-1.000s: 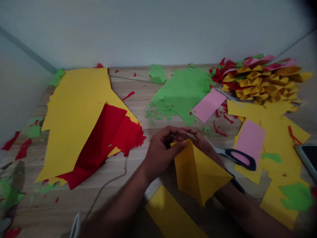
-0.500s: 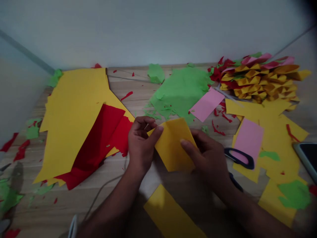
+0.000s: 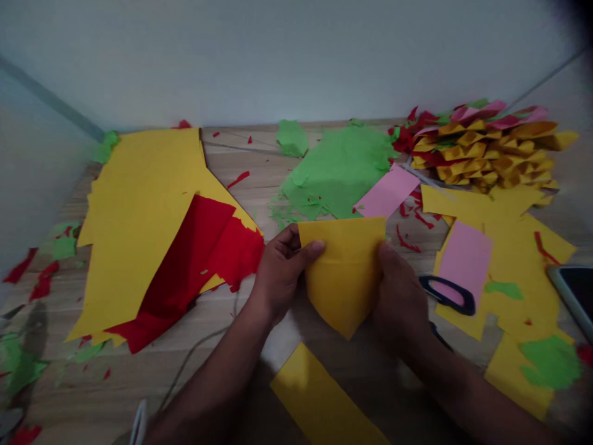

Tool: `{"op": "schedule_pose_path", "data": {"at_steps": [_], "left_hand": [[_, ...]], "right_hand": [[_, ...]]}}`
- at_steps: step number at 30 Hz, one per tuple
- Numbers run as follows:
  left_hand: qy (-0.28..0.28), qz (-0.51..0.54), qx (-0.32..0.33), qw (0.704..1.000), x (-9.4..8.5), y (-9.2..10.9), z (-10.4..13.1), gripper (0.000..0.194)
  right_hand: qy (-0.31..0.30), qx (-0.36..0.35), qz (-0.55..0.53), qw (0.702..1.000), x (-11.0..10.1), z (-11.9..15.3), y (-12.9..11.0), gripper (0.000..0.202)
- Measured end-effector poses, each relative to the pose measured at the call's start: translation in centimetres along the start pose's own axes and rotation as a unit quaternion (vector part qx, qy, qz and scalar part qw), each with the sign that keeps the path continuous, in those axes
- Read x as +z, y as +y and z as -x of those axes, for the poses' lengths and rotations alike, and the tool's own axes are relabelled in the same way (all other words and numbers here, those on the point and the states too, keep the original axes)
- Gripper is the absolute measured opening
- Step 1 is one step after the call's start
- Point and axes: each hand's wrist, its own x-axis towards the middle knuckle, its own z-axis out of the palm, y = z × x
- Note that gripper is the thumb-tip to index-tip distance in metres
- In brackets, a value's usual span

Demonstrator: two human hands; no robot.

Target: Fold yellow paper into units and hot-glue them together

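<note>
A yellow piece of paper (image 3: 347, 272) is held up between both hands, its straight edge at the top and its lower end narrowing to a point. A faint crease runs across it. My left hand (image 3: 283, 266) pinches its left side, thumb on the near face and fingers behind. My right hand (image 3: 399, 284) is closed on the right side; its fingers are mostly hidden behind the paper. Below the hands, a yellow paper strip (image 3: 324, 395) lies on the table. Black scissor handles (image 3: 448, 295) rest just right of my right hand.
Large yellow sheets (image 3: 139, 204) and a red sheet (image 3: 176, 272) lie at left. Green paper (image 3: 340, 167) and a pink rectangle (image 3: 386, 190) are behind the hands. A pile of folded yellow paper (image 3: 486, 151) stands back right. A phone-like device (image 3: 574, 296) sits at the right edge.
The yellow paper has turned so that its straight edge is level at the top and its point faces down. Both hands have shifted, the right one now gripping the paper's right edge.
</note>
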Motion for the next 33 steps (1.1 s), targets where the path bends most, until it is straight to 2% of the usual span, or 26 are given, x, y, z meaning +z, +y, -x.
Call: {"op": "schedule_pose_path", "data": {"at_steps": [3, 7, 10, 12, 16, 19, 23, 25, 29, 31, 33], "left_hand": [[-0.020, 0.005, -0.017, 1.000, 0.0, 0.1, 0.1, 0.031], [-0.015, -0.004, -0.029, 0.999, 0.1, 0.4, 0.4, 0.029], [-0.007, -0.013, -0.063, 0.998, 0.1, 0.6, 0.6, 0.031], [-0.017, -0.022, -0.085, 0.996, 0.1, 0.7, 0.7, 0.032], [-0.028, -0.022, -0.103, 0.994, 0.1, 0.8, 0.8, 0.028], [-0.022, -0.027, -0.107, 0.994, 0.2, 0.9, 0.8, 0.030], [0.008, -0.037, -0.128, 0.991, 0.3, 0.9, 0.9, 0.042], [0.012, -0.029, -0.135, 0.990, 0.3, 0.9, 1.0, 0.045], [-0.007, -0.018, -0.119, 0.993, 0.4, 0.9, 0.9, 0.035], [-0.007, 0.008, -0.111, 0.994, 0.5, 1.0, 0.7, 0.034], [0.002, 0.051, -0.104, 0.993, 0.8, 1.0, 0.6, 0.041]], "right_hand": [[0.042, 0.039, -0.023, 0.998, 0.1, -0.3, -0.1, 0.027], [-0.032, 0.062, -0.088, 0.994, 0.3, -0.3, 0.2, 0.026], [-0.095, 0.082, -0.129, 0.984, 0.5, -0.1, 0.3, 0.029], [-0.103, 0.086, -0.138, 0.981, 0.7, 0.1, 0.2, 0.032], [-0.079, 0.092, -0.146, 0.982, 0.8, 0.1, -0.2, 0.034], [-0.117, 0.119, -0.136, 0.977, 0.5, 0.2, -0.1, 0.031], [-0.152, 0.131, -0.117, 0.973, 0.2, 0.5, 0.4, 0.033], [-0.125, 0.127, -0.099, 0.979, 0.1, 0.7, 0.5, 0.038], [-0.009, 0.108, -0.020, 0.994, 0.3, 0.6, -0.2, 0.039], [0.017, 0.104, 0.003, 0.994, 0.5, 0.4, -1.1, 0.037], [0.043, 0.106, 0.009, 0.993, 0.6, 0.1, -1.9, 0.034]]}}
